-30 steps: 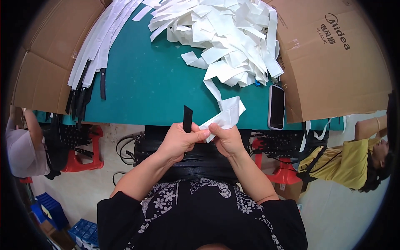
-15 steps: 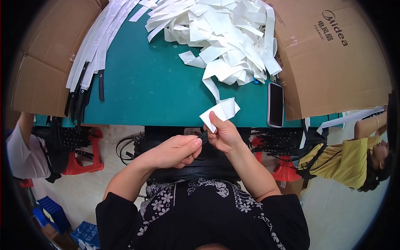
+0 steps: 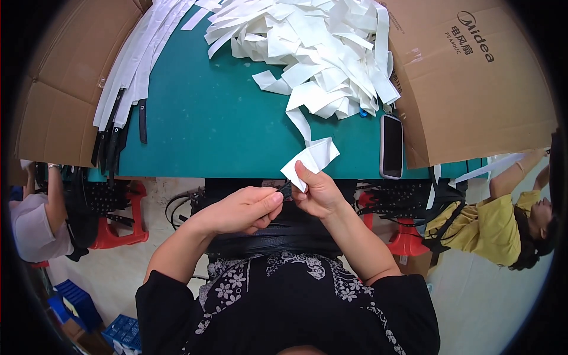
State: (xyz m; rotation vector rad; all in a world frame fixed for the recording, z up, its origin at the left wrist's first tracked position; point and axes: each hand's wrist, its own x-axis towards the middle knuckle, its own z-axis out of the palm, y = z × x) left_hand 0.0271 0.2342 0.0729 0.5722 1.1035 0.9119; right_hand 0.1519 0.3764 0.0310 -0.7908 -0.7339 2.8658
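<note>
My left hand (image 3: 251,208) is closed, its thumb and fingers pinching a dark textured belt (image 3: 286,189). A short piece of the belt shows between my hands, just in front of the table's near edge. My right hand (image 3: 320,193) is closed too, with the thumb pressing a folded white strip (image 3: 312,158) against the fingers. Where the belt meets the strip, my right fingers hide it. From the strip a white tail runs up to a large heap of white strips (image 3: 322,53). More black belts (image 3: 275,222) lie across my lap below the hands.
Belts in white sleeves (image 3: 135,65) lie at the left of the green table (image 3: 195,118), beside a cardboard box (image 3: 65,83). At the right are a phone (image 3: 390,147) and another cardboard box (image 3: 473,100). Co-workers sit at both sides near red stools (image 3: 408,239).
My hands have parted slightly, and more of the belt shows between them. The strip has shifted a little left. At the left, a co-worker's arm has moved further into view.
</note>
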